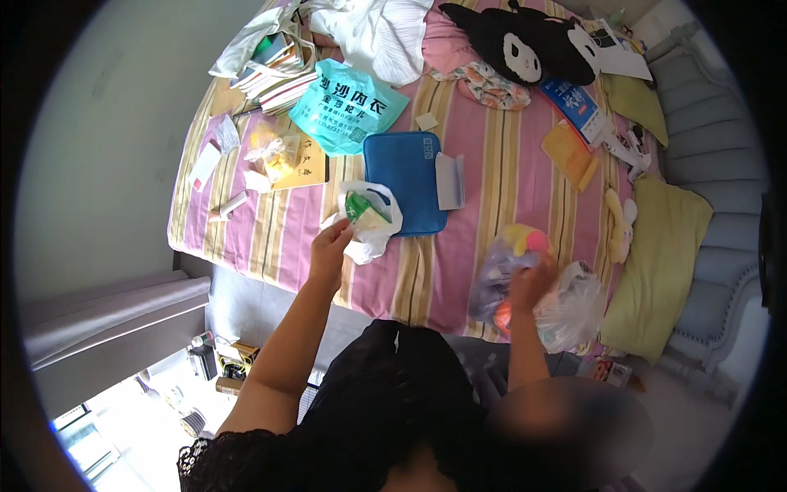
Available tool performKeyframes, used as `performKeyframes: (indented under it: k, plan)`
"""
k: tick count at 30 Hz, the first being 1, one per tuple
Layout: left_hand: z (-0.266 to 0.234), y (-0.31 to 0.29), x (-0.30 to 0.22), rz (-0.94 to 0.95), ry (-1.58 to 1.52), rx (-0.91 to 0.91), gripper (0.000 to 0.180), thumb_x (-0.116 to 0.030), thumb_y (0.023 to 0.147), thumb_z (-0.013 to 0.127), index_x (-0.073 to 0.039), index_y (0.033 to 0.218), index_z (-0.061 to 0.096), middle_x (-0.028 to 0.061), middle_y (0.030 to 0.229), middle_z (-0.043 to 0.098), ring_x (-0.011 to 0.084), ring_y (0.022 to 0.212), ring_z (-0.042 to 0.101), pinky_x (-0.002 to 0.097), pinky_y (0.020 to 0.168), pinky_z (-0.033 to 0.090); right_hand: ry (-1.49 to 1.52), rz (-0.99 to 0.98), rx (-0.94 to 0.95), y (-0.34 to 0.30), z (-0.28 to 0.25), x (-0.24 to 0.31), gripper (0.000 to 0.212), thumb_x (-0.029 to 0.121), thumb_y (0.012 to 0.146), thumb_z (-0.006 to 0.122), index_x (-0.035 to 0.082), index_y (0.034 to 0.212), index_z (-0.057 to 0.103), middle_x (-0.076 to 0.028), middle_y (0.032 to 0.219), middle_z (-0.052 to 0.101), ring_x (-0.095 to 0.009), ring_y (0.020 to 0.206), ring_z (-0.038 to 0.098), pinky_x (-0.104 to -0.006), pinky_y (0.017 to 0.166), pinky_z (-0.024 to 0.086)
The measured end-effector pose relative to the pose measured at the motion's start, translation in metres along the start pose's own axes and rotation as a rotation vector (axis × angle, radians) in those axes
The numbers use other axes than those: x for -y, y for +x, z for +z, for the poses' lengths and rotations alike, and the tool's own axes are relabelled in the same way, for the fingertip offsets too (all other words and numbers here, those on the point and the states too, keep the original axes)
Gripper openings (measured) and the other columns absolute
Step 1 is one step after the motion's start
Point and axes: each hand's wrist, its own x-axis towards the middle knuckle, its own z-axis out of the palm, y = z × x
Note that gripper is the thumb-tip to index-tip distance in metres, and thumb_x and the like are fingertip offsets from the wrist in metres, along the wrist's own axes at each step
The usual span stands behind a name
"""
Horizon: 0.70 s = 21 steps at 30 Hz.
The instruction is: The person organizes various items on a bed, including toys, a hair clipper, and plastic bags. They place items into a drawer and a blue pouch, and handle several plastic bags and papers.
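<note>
My left hand [330,246] is at the near edge of the bed, its fingers pinched at the rim of a white plastic bag [375,246]. A green and white packet [363,211] shows in the bag's mouth, right by the fingertips. To the right, my right hand [533,283] is closed on a see-through purplish plastic bag [494,275]. Yellow, pink and red-orange things show through or around that bag; their kind is unclear. A crumpled clear plastic bag [571,307] lies just right of this hand.
A blue zip case [402,176] lies beyond the white bag, beside a white box [450,182]. Farther back are a turquoise bag [348,107], stacked books [283,78] and a black plush [492,37]. A yellow envelope [570,156] and green pillow [656,262] are at right.
</note>
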Motion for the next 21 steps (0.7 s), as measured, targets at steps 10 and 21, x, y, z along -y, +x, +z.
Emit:
performKeyframes:
  k: [10,21]
  plan:
    - [0.031,0.013,-0.005,-0.059,0.381,-0.348,0.048,-0.022,0.078,0.07,0.006,0.112,0.05,0.0132,0.107,0.054,0.0163,0.095,0.054,0.0273,0.079,0.044,0.47,0.139,0.558,0.092,0.155,0.169,0.041,0.02,0.086,0.052,0.007,0.124,0.044,-0.023,0.111,0.055,-0.039,0.104,0.053,-0.0446,0.088,0.042]
    - [-0.046,0.036,-0.021,0.108,0.019,-0.664,0.027,-0.003,0.08,0.062,-0.003,0.099,0.043,0.0038,0.079,0.048,0.0101,0.058,0.048,0.0236,0.048,0.041,-0.127,-0.198,1.223,0.081,0.105,0.126,0.059,0.037,0.07,0.068,0.005,0.117,0.055,-0.019,0.123,0.05,-0.035,0.114,0.048,-0.0414,0.09,0.044]
